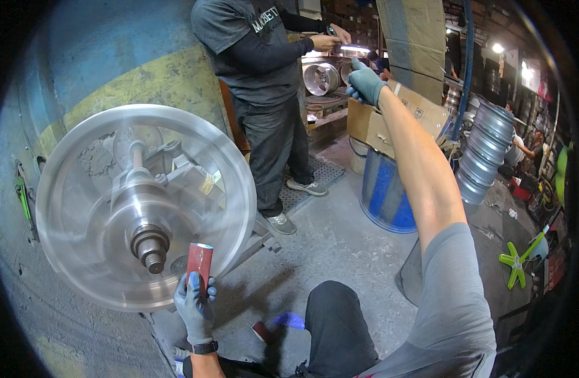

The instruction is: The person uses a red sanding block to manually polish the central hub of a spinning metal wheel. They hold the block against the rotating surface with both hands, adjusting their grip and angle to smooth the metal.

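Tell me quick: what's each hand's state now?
Left hand: closed around a red block.
Right hand: one digit raised; its grip cannot be told.

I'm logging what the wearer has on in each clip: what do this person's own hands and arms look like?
The left hand and right hand wear grey-blue gloves, darker blue at some fingertips. A dark wristband, perhaps a watch, circles the left wrist. A short grey sleeve covers the right upper arm; both visible forearms are bare.

A fisheye camera is looking forward and down from the wearer's head. The left hand (194, 310) and wheel (138, 198) are showing close by, the outstretched right hand (366, 83) farther out, while the floor (359, 264) is lying below.
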Demonstrator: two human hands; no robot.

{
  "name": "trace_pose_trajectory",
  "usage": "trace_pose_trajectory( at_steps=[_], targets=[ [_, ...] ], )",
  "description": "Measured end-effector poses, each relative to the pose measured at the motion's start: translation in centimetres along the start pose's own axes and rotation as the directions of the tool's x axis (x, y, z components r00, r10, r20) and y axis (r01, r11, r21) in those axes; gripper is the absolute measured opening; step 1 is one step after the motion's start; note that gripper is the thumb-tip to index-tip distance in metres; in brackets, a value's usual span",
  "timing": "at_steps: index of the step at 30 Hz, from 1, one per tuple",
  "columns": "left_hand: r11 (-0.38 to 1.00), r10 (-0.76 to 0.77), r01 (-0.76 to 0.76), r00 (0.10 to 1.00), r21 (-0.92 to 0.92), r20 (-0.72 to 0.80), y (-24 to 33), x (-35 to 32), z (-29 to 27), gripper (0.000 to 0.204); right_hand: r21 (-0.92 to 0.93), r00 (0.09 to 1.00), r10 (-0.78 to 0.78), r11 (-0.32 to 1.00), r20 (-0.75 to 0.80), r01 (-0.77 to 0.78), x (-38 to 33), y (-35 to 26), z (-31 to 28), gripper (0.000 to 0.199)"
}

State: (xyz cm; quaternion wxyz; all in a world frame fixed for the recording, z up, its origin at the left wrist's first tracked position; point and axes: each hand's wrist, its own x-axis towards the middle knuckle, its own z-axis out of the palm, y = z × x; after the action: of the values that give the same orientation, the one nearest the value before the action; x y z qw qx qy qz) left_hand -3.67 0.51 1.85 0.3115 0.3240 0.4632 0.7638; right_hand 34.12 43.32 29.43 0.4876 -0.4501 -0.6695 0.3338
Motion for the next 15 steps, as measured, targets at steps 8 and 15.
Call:
trace_pose_trajectory(
  at_steps=[8, 15],
  targets=[
    [1.000, -0.014, 0.014, 1.000, -0.006, -0.002, -0.1, -0.2, 0.1, 0.041, -0.055, 0.997, 0.007, 0.998, -0.081, -0.011, -1.1, 1.3, 0.3, 0.078],
    [0.999, -0.030, 0.030, 0.999, -0.012, 0.017, -0.1, -0.1, -0.4, 0.042, 0.265, 0.954, -0.071, 0.952, -0.290, 0.152, -7.2, 6.2, 4.3, 0.029]
  ],
)
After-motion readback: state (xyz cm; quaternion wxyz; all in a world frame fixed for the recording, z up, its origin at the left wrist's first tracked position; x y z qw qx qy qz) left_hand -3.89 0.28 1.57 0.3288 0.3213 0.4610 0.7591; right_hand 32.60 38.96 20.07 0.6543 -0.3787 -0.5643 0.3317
